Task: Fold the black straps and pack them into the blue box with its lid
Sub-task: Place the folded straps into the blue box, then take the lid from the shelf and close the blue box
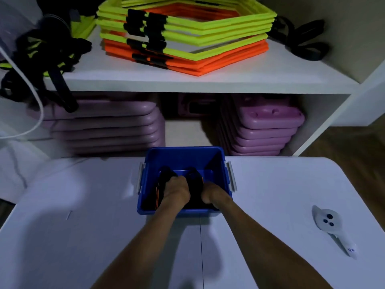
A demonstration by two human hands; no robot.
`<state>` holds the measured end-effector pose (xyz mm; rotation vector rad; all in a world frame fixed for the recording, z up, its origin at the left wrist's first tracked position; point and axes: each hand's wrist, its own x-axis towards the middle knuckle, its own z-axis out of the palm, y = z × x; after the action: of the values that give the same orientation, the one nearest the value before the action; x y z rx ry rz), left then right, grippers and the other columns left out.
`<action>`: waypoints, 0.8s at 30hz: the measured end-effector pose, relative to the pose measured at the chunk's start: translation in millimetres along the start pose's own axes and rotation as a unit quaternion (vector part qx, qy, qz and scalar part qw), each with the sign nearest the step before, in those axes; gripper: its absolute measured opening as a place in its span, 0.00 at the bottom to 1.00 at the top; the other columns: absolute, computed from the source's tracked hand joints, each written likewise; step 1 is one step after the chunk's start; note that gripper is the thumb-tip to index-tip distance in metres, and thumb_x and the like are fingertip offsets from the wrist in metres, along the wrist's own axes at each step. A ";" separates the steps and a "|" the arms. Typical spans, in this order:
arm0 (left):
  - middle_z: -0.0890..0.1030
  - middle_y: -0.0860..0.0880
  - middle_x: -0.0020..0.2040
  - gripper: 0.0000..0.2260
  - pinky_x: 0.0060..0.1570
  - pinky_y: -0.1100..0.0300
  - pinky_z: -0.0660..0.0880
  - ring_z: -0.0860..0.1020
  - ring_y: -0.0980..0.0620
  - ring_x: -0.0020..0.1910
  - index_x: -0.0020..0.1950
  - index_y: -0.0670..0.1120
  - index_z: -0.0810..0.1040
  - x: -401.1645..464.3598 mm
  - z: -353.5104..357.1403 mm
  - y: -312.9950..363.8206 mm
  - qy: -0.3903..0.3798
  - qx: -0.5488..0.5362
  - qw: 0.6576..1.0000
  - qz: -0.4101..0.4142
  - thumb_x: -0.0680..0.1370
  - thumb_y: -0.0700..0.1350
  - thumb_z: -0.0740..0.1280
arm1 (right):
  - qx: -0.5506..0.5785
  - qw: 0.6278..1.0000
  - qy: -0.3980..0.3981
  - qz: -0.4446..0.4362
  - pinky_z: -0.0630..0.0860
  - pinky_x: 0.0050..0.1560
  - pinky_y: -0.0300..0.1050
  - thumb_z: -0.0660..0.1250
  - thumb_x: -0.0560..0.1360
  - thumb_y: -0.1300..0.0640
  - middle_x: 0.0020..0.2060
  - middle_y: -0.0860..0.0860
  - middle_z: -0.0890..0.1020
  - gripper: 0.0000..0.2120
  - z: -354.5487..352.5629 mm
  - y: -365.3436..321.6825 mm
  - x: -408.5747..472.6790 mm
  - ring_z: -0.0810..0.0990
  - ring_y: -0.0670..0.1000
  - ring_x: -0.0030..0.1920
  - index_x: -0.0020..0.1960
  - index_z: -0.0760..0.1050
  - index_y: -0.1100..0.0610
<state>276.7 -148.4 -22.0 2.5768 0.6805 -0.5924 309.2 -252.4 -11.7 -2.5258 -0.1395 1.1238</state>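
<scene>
1. Blue box: on the white surface at 12 o'clock from the person; open, no lid in view.
2. Black straps: inside the box, bunched; likely soft, light and springy, best pinched across the folded bundle.
3. Left hand: inside the box, fingers curled on the straps.
4. Right hand: beside it at 3 o'clock, gripping the straps.

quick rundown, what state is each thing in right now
blue box: open, no lid on, side latches down
black straps: inside the box, under both hands
left hand: in the box, gripping straps
right hand: in the box, on the straps, grip unclear
</scene>
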 end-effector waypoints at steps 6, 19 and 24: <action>0.79 0.39 0.55 0.08 0.53 0.50 0.78 0.79 0.41 0.52 0.53 0.39 0.78 -15.4 -11.3 3.2 0.033 0.003 0.999 0.030 0.76 0.39 0.65 | 0.024 0.998 0.049 -0.019 0.74 0.40 0.43 0.60 0.79 0.63 0.53 0.59 0.80 0.12 -8.0 -7.0 -22.8 0.80 0.55 0.49 0.61 0.73 0.65; 0.75 0.45 0.64 0.19 0.60 0.50 0.70 0.72 0.43 0.63 0.66 0.48 0.73 -129.5 -243.6 143.1 0.379 -0.046 0.843 0.378 0.78 0.53 0.62 | 0.014 0.861 0.470 -0.192 0.66 0.64 0.45 0.64 0.79 0.53 0.62 0.60 0.78 0.21 -232.6 -23.1 -236.0 0.73 0.58 0.66 0.68 0.71 0.62; 0.77 0.45 0.59 0.16 0.61 0.49 0.70 0.74 0.43 0.61 0.62 0.48 0.76 -217.2 -378.8 245.9 0.489 -0.089 0.713 0.495 0.78 0.53 0.62 | -0.012 0.749 0.636 -0.185 0.72 0.60 0.47 0.63 0.79 0.49 0.63 0.57 0.78 0.20 -365.0 -45.1 -375.3 0.76 0.57 0.62 0.68 0.73 0.58</action>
<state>348.1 -241.3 465.3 2.3998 -0.4570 1.1738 325.7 -406.7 490.3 -2.5215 -0.2467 -0.8430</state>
